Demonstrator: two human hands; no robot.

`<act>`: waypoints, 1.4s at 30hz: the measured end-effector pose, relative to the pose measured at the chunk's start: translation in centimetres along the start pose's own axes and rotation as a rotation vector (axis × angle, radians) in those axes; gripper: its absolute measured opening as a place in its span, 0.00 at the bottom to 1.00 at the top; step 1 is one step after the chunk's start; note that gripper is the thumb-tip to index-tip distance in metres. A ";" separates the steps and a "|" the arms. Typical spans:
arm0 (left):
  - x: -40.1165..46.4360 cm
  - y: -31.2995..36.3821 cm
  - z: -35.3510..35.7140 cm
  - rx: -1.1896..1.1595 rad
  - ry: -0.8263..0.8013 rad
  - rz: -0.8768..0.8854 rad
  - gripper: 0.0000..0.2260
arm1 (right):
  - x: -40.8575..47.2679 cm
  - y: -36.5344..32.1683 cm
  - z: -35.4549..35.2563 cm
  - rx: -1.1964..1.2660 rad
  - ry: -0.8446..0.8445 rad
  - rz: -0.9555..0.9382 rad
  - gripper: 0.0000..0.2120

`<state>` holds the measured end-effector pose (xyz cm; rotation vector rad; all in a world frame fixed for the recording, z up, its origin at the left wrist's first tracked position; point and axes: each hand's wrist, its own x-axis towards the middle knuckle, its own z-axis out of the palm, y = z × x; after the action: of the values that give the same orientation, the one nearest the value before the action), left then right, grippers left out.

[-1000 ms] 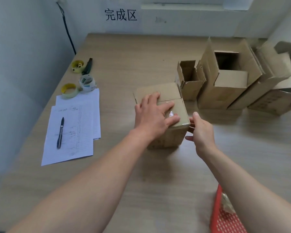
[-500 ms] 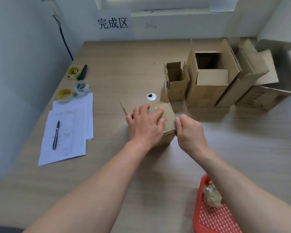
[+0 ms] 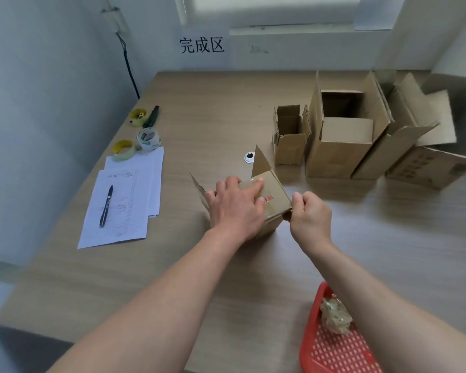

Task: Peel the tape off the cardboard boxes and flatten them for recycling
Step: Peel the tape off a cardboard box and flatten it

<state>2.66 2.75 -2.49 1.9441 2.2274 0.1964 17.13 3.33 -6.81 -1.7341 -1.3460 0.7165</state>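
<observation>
A small brown cardboard box (image 3: 273, 193) stands on the wooden table (image 3: 226, 109) in front of me, with clear tape across its top and flaps sticking out behind it. My left hand (image 3: 234, 204) lies flat on the box top, fingers stretched across the tape. My right hand (image 3: 310, 215) has its fingers curled at the box's right corner and pinches at the tape end there; the tape end itself is hidden.
Open cardboard boxes stand in a row behind: a small one (image 3: 289, 135), a taller one (image 3: 342, 135), more (image 3: 425, 146) to the right. Tape rolls (image 3: 148, 138), papers (image 3: 124, 200) with a pen (image 3: 106, 205) lie at left. A red basket (image 3: 334, 343) holds crumpled tape at bottom right.
The box was turned so a corner faces my right hand. My right hand moved in from beside the box and curled onto its corner. My head lifted, showing more wall.
</observation>
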 end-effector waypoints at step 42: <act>4.7 -4.9 -1.5 -0.208 -0.244 0.175 0.18 | -4.8 -4.6 2.3 0.585 -0.029 0.352 0.14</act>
<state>-2.98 6.76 -2.31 1.9339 1.8103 0.1939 11.60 -0.17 -4.22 -1.4836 -0.7385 1.1973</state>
